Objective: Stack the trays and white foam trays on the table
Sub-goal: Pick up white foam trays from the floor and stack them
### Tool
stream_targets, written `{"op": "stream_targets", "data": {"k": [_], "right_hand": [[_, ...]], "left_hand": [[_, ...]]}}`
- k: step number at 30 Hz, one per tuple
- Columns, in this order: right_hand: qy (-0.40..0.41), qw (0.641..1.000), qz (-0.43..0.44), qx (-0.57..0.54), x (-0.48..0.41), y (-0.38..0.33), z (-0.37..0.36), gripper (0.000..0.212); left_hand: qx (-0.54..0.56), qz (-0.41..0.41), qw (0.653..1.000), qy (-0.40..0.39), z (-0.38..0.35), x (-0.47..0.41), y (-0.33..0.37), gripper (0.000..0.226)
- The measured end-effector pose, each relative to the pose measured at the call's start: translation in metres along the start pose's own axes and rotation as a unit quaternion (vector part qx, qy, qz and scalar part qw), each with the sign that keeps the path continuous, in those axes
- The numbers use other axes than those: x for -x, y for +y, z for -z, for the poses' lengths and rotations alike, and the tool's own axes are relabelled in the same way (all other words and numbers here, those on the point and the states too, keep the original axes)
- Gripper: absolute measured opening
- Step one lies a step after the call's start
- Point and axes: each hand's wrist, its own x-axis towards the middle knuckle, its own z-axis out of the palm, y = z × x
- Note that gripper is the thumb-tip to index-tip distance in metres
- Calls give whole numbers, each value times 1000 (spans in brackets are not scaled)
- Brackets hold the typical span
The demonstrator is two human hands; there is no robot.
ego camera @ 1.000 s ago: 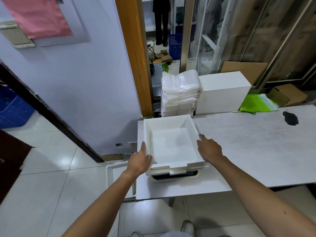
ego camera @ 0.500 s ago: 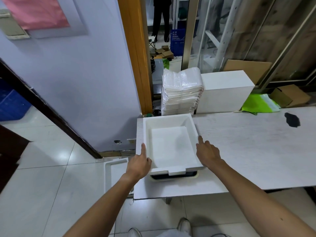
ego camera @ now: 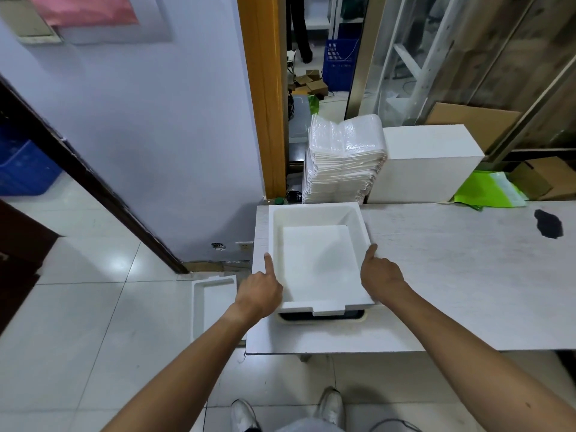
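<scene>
Through the head camera I see both forearms reaching forward to the near left corner of the pale table (ego camera: pixel 452 275). A deep white foam tray (ego camera: pixel 318 263) sits there on top of a dark tray with a cream rim (ego camera: pixel 321 316), whose front edge shows beneath it. My left hand (ego camera: pixel 258 291) lies against the foam tray's left wall, index finger (ego camera: pixel 268 263) stretched straight along the rim and the other fingers curled. My right hand (ego camera: pixel 380 275) lies against the right wall with one finger extended forward. I cannot tell whether either hand clasps the tray. A shallow white foam piece (ego camera: pixel 215 304) lies on the floor tiles left of the table.
</scene>
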Motion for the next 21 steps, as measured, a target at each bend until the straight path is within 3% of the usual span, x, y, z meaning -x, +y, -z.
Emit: {"op": "stream_targets", "data": {"k": [4,12,17,21], "right_hand": [[-17,1000,7,-12,-3,2,2,76],[-36,988,-34,-146,0,4,4,75],[22,953,-87,-288,1,4,-3,58],[167,940,-82,-284,-5,-12,-3,55]], "left_hand": [[1,-10,1000,9,-1,0,-3,73],[38,-19,999,-9,-3,1,-9,76],[66,-54,996,-39,1,3,-21,79],[115,-77,990,-32,0,3,-39,73]]}}
